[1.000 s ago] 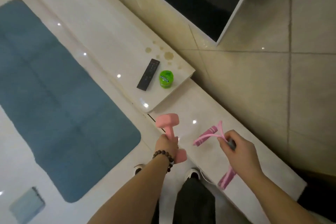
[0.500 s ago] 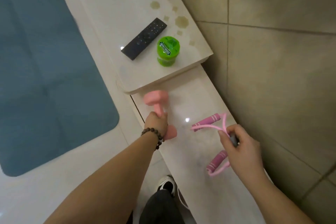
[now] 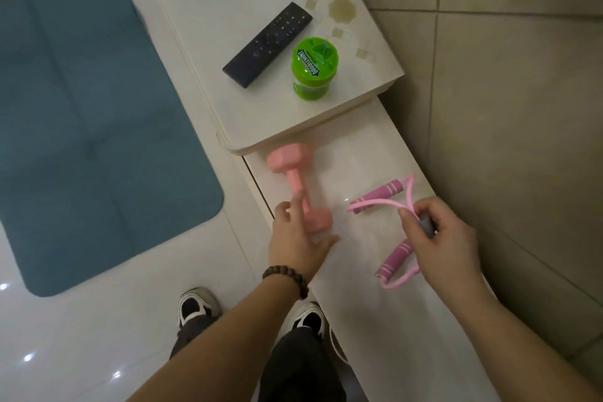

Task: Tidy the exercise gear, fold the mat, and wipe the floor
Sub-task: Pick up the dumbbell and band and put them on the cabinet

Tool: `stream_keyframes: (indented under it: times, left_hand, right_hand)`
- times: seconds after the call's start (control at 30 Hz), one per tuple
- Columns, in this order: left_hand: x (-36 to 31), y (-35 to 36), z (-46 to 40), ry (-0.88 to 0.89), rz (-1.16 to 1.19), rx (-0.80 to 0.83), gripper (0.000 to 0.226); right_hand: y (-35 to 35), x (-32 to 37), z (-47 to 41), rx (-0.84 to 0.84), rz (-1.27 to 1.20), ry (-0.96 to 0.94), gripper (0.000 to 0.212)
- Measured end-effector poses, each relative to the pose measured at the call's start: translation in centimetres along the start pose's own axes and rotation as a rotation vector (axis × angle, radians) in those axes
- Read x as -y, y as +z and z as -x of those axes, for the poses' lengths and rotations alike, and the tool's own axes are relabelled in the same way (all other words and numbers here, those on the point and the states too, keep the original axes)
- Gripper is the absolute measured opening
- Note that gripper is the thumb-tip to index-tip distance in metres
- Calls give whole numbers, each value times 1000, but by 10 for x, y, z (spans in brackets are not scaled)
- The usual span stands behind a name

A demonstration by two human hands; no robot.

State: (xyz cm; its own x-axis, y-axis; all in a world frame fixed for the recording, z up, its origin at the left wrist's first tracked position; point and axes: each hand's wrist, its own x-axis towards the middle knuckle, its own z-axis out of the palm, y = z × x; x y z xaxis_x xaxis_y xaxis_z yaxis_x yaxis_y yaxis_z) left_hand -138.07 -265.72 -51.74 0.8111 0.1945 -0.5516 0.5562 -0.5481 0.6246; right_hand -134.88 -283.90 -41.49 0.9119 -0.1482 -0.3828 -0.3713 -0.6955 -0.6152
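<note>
Dumbbell (image 3: 298,188), pink, lies on the lower step of the pale bench (image 3: 368,320), one head tucked close under the edge of the raised step, the other nearest you. Your left hand (image 3: 295,240) hovers over its near end with the fingers (image 3: 297,201) spread and straight; one fingertip crosses the bar, though whether it touches is hard to tell, and nothing is gripped. A dark bead bracelet (image 3: 287,277) sits on that wrist.

Just to the right, the pink resistance band (image 3: 394,225) with its two padded purple-pink grips lies over the same step. Your right hand (image 3: 442,238) has its fingers curled round the grey middle piece of the band, pinching it, with one grip pointing away from you and the other hanging back toward your wrist.

On the raised step of the bench beyond, a black remote control (image 3: 267,44) lies at an angle, and just beside it stands a green gum tub (image 3: 314,68), upright with its lid on. Pale square and hexagonal marks dot the surface behind them.

To your left, the blue exercise mat (image 3: 85,114) is spread flat on the glossy white floor (image 3: 65,336), near the bench. Your two shoes (image 3: 195,303) stand on the floor close against the bench, below your forearms. Beige tiles (image 3: 515,108) cover the area to the right of the bench.
</note>
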Motion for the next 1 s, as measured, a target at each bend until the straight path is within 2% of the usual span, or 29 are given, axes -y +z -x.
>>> stream_keyframes:
  times: [0.07, 0.17, 0.37, 0.67, 0.73, 0.8, 0.83, 0.9, 1.0]
  left_hand:
    - [3, -1, -1, 66, -163, 68, 77]
    - [0, -3, -9, 111, -210, 81, 49]
    - [-15, 9, -17, 113, -74, 32, 43]
    - [-26, 9, -30, 173, -135, 97, 44]
    - [-29, 9, -28, 142, -201, 121, 53]
    - [-31, 6, -24, 124, -380, 80, 75]
    - [-33, 3, -20, 150, -449, 27, 84]
    - [-38, -3, -10, 302, -428, -43, 88]
    - [-51, -6, -1, 608, -318, 46, 76]
  right_hand:
    - [-1, 0, 1, 1, 4, -5, 15]
    - [-4, -5, 1, -7, 5, -16, 18]
    - [-9, -19, 4, -25, -31, 9, 19]
    - [-13, -32, -2, -37, -28, 33, 17]
    - [-12, -31, -3, -42, -31, 31, 17]
    - [-13, -30, -3, -43, -43, 29, 17]
    - [-13, -28, -2, -44, -54, 30, 17]
    - [-16, -25, 1, -44, -73, 25, 17]
    - [-22, -20, 7, -37, -86, 0, 16]
